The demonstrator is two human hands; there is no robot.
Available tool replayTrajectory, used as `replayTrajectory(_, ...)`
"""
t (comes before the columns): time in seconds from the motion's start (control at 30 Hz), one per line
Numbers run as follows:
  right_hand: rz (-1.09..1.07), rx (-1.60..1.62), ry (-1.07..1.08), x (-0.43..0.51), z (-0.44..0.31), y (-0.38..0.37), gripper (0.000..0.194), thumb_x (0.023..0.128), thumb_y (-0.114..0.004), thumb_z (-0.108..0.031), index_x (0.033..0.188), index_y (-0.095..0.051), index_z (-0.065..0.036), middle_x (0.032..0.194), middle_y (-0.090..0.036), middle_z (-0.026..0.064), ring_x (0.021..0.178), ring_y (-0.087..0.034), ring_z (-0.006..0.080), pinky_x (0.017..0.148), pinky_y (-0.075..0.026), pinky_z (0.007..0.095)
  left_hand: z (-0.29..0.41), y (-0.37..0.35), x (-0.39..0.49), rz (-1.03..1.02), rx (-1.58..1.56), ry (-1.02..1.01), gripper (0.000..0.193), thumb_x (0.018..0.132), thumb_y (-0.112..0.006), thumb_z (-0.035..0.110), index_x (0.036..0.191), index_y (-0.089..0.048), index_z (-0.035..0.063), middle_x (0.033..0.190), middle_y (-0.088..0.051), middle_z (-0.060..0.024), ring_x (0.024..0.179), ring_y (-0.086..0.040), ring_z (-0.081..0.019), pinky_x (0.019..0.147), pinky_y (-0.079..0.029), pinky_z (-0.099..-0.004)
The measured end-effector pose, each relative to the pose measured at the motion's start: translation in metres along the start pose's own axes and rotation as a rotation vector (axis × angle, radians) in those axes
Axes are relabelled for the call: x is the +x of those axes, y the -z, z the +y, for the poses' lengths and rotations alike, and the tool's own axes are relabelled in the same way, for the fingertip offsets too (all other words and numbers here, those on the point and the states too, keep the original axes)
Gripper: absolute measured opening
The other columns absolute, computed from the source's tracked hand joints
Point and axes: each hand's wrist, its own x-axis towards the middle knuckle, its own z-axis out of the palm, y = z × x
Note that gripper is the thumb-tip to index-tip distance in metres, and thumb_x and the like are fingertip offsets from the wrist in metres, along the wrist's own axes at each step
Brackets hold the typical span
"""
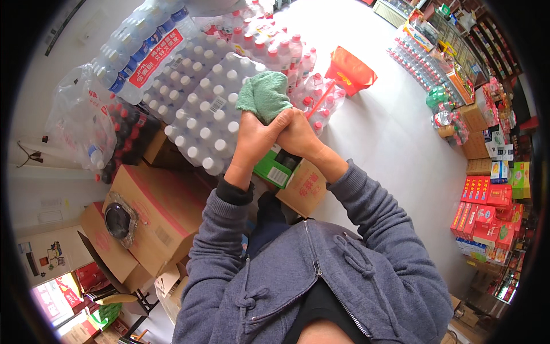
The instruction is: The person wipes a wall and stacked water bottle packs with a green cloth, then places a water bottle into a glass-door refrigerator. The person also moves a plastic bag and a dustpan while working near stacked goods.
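Note:
A bunched green terry cloth is held out in front of me. My left hand grips its lower end, thumb pointing up to the right. Pressed against it, my right hand is closed, its fingers hidden behind the left thumb; whether they reach the cloth is hard to see. Just beyond and to the left are shrink-wrapped packs of white-capped bottles. Below my hands, a green box sits by a cardboard carton.
Large cardboard boxes stand at left, a dark dish in clear wrap on top. Red-capped bottle packs lie ahead near a red bag. Stacked red gift boxes line the right side along the pale floor.

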Motion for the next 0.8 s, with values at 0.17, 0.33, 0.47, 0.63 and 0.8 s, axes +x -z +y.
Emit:
replayTrajectory(0.17,0.066,-0.043,0.064,-0.049,0.006,0.036,0.011,0.066,-0.061,-0.005,0.074,-0.062,0.003,0.07,-0.061,0.0217,0.072,-0.065,0.035,0.062,-0.049,0.0402,0.006,-0.044,-0.026,-0.059,0.056,0.057,0.052,0.076,-0.075,0.022,0.114,-0.05,-0.0026,0.104,-0.059,-0.0082,0.092,-0.056,-0.0138,0.083,-0.046,-0.0283)
replayTrajectory(0.33,0.246,-0.045,0.157,-0.059,-0.009,0.038,0.013,0.07,-0.065,-0.01,0.076,-0.063,0.001,0.072,-0.064,0.0202,0.073,-0.064,0.0366,0.063,-0.049,0.0416,0.015,-0.07,-0.021,0.024,0.04,-0.132,0.046,0.077,-0.073,0.02,0.111,-0.052,-0.0026,0.102,-0.06,-0.0084,0.092,-0.056,-0.016,0.085,-0.045,-0.0288)
replayTrajectory(0.47,0.31,-0.062,0.232,-0.03,-0.028,0.024,0.032,0.07,-0.067,-0.011,0.099,-0.059,0.001,0.084,-0.064,0.0213,0.083,-0.063,0.0384,0.071,-0.049,0.0418,0.026,-0.045,0.003,0.043,-0.053,-0.146,0.032,0.085,-0.062,0.015,0.11,-0.054,-0.0023,0.101,-0.06,-0.0078,0.093,-0.055,-0.0151,0.085,-0.045,-0.0285)
replayTrajectory(0.63,0.234,-0.07,0.254,0.042,-0.052,-0.022,0.043,0.068,-0.07,-0.012,0.107,-0.055,-0.001,0.094,-0.062,0.0234,0.09,-0.06,0.04,0.077,-0.048,0.042,0.039,0.044,0.047,0.088,-0.081,-0.105,0.028,0.092,-0.054,0.02,0.111,-0.057,0.0,0.103,-0.059,-0.0024,0.093,-0.054,-0.0101,0.081,-0.045,-0.0247)
replayTrajectory(0.8,0.222,0.011,0.214,0.141,-0.072,-0.099,0.048,0.07,-0.07,-0.012,0.111,-0.048,-0.001,0.097,-0.062,0.0212,0.092,-0.059,0.0403,0.079,-0.046,0.0425,0.053,0.133,0.105,0.17,-0.023,-0.199,0.028,0.088,-0.061,0.018,0.111,-0.058,0.0006,0.104,-0.061,-0.0029,0.092,-0.056,-0.0102,0.081,-0.046,-0.0263)
